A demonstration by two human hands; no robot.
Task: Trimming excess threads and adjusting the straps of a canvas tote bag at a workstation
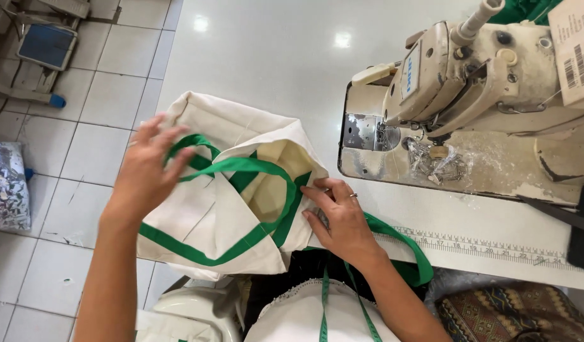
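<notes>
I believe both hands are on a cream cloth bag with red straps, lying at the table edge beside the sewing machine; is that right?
Not quite: the straps are green, not red, as the head view shows. The rest holds: the left hand and right hand are both on the cream bag, which lies at the edge of the table beside the sewing machine.

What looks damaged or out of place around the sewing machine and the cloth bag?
The cream sewing machine's flat bed is worn: paint flaked off in patches, with a crumpled clear plastic scrap lying near the needle. The cream cloth bag with green straps looks intact, merely rumpled between the left hand and right hand.
</notes>
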